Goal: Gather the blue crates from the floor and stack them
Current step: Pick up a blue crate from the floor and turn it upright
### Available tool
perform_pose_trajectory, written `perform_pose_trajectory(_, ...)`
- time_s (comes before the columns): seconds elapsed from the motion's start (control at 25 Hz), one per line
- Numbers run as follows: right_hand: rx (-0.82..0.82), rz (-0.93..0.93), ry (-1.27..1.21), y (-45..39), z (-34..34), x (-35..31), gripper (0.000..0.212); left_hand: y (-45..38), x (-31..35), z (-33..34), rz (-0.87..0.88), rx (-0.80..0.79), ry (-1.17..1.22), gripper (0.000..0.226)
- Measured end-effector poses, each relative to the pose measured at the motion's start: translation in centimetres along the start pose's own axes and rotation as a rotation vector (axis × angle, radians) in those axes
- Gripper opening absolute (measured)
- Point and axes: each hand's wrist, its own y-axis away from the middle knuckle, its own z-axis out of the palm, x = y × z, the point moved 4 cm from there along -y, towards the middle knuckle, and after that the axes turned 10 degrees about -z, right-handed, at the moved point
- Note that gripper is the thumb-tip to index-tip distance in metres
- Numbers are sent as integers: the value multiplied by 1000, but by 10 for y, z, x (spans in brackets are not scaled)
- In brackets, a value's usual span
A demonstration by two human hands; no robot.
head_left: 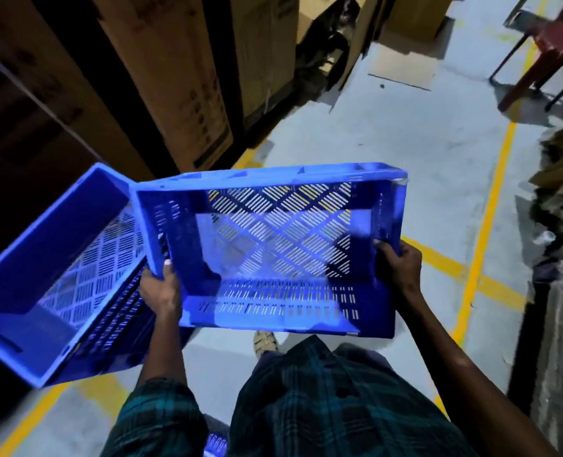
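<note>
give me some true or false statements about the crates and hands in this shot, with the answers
1. Both hands hold the same crate. True: the left hand and right hand grip opposite sides of the held crate.
2. The held crate is full of boxes. False: it is empty.
3. A second blue crate sits to the left. True.
4. The floor lines are red. False: they are yellow.
5. Cardboard boxes stand beyond the crates. True.
</note>
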Motion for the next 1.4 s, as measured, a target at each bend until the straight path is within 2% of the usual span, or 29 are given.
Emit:
perform_pose_trajectory(0.08, -25, 8, 23, -13, 19, 5, 37, 3, 5, -29, 20, 100, -93, 47)
perform_pose_trajectory(0.2, -76, 1, -5, -32, 45, 4, 31, 16, 15, -69, 39, 286, -173, 41)
perform_pose_trajectory(0.28, -166, -6, -9, -46, 70, 0, 29, 32, 15, -93, 29, 434, -197, 41)
perform_pose_trajectory(0.36, -268, -12, -8, -57, 97, -4, 28, 52, 2, -111, -48, 560, -195, 41)
perform_pose_trajectory(0.48, -419, -73, 7, -81, 133, -5, 29, 82, -22, -128, -199, 660, -126, 39)
perform_pose_trajectory(0.72, -657, -261, 85, -106, 217, -28, 35, 137, -60, -155, -342, 859, -11, 36)
perform_pose_trajectory(1.0, -740, -393, 153, -73, 325, -85, 35, 87, -53, -206, -464, 953, 83, 35)
perform_pose_trajectory(1.08, -738, -414, 177, -66, 362, -99, 42, 57, -51, -222, -471, 960, 104, 35)
perform_pose_trajectory(1.2, -739, -445, 203, -61, 413, -119, 51, 19, -48, -245, -499, 947, 112, 36)
perform_pose_trajectory(1.4, -777, -446, 343, -44, 493, -163, 39, -56, -26, -287, -497, 858, 36, 39)
